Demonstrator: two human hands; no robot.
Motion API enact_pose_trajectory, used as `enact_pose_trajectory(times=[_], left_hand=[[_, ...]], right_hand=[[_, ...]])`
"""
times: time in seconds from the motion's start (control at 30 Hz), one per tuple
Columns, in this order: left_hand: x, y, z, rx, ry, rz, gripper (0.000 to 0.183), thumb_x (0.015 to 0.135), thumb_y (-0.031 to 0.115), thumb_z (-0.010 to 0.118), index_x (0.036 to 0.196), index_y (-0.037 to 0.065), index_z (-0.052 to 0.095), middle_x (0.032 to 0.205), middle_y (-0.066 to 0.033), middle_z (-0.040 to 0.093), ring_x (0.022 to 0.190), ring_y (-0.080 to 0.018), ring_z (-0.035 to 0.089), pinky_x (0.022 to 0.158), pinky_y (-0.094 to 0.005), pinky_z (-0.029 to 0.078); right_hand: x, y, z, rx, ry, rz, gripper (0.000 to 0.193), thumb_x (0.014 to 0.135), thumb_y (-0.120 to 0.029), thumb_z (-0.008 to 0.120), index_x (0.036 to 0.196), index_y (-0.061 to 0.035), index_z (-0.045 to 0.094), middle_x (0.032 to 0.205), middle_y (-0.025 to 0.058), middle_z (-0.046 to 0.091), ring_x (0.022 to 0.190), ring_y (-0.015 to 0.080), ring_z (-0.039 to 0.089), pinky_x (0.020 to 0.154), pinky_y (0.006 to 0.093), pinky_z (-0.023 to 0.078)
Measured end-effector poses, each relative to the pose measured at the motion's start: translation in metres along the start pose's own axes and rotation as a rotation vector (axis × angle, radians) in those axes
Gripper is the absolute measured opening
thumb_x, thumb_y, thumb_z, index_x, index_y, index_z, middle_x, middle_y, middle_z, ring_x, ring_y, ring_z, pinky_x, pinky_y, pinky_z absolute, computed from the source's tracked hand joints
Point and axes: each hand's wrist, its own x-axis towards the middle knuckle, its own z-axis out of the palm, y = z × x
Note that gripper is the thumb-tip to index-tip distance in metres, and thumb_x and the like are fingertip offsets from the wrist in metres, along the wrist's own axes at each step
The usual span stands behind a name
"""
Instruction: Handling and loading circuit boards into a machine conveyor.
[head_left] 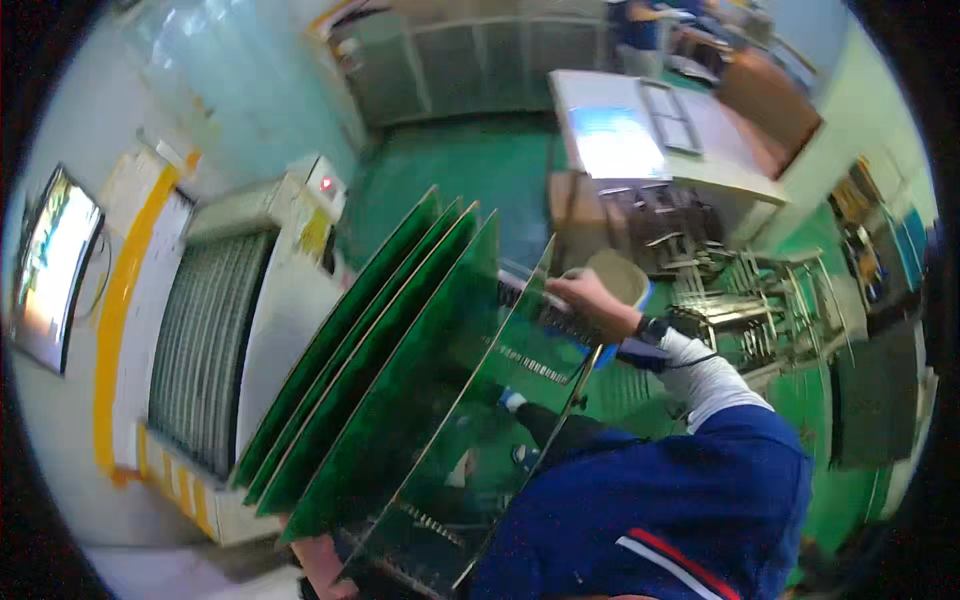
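Note:
Several large green boards point(385, 375) stand tilted side by side in front of me, their thin edges turned up. The nearest green board point(462, 402) is seen almost edge-on, slightly apart from the others. At its far end my right hand point(588, 298) is closed on the edge, thumb and fingers pinching near the corner. My left hand point(322, 566) is at the near end, by the boards' lower corners, and appears closed on the same board; its fingers are partly hidden. Below the boards, a rack's slotted rail point(532, 362) shows.
On the left stand a machine with a ribbed opening point(212, 350) and a screen point(58, 270). A white table point(690, 165) is ahead to the right, with a bin point(618, 275) nearer me. Metal racks point(745, 305) crowd the right. Another person point(640, 35) is far back.

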Motion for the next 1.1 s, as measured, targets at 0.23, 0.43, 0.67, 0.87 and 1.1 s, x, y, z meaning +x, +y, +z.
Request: enact_pose_trajectory(times=[0.23, 0.43, 0.67, 0.87, 1.1], left_hand=[[-0.009, -0.016, -0.064, 0.489, 0.049, 0.028, 0.045, 0.094, 0.014, 0.05, 0.136, 0.006, 0.036, 0.128, -0.0138, 0.051, 0.113, -0.0252, 0.052, 0.096, -0.0398, 0.044], [0.006, -0.025, -0.045, 0.44, 0.126, -0.16, 0.054, 0.09, 0.001, 0.053, 0.139, 0.01, 0.034, 0.134, -0.0117, 0.045, 0.118, -0.0219, 0.048, 0.1, -0.037, 0.042], [0.052, -0.069, -0.007, -0.255, 0.239, -0.262, 0.046, 0.096, 0.017, 0.049, 0.14, 0.011, 0.035, 0.138, -0.0086, 0.044, 0.121, -0.0224, 0.048, 0.099, -0.0377, 0.043], [0.045, -0.142, -0.032, -0.658, 0.439, -0.386, 0.053, 0.095, 0.019, 0.052, 0.142, 0.009, 0.031, 0.137, -0.0076, 0.045, 0.121, -0.0232, 0.048, 0.1, -0.0387, 0.041], [0.045, -0.139, -0.009, -0.408, 0.588, -0.43, 0.064, 0.088, 0.062, 0.045, 0.127, 0.012, 0.047, 0.119, -0.0065, 0.054, 0.111, -0.0227, 0.048, 0.092, -0.0368, 0.037]], right_hand=[[0.145, -0.012, 0.097, 0.052, -0.254, -0.005, 0.027, 0.081, -0.03, 0.067, 0.069, -0.0076, 0.057, 0.058, -0.0022, 0.047, 0.048, 0.0086, 0.042, 0.043, 0.0255, 0.031], [0.208, -0.034, 0.18, -0.157, -0.263, 0.042, 0.029, 0.081, -0.031, 0.067, 0.076, -0.0027, 0.061, 0.061, -0.0018, 0.048, 0.051, 0.0094, 0.042, 0.046, 0.0275, 0.031], [0.287, 0.013, 0.246, -0.305, -0.364, 0.077, 0.033, 0.082, -0.032, 0.066, 0.087, 0.0, 0.065, 0.065, -0.0003, 0.05, 0.061, 0.0126, 0.048, 0.053, 0.0279, 0.036], [0.317, 0.056, 0.3, -0.255, -0.406, 0.061, 0.044, 0.082, -0.042, 0.066, 0.084, 0.0016, 0.065, 0.06, 0.0002, 0.049, 0.056, 0.0108, 0.045, 0.049, 0.0313, 0.034], [0.369, 0.111, 0.324, -0.309, -0.531, -0.02, 0.022, 0.085, -0.026, 0.062, 0.09, -0.0043, 0.065, 0.066, -0.0017, 0.055, 0.056, 0.0082, 0.049, 0.048, 0.0277, 0.035]])
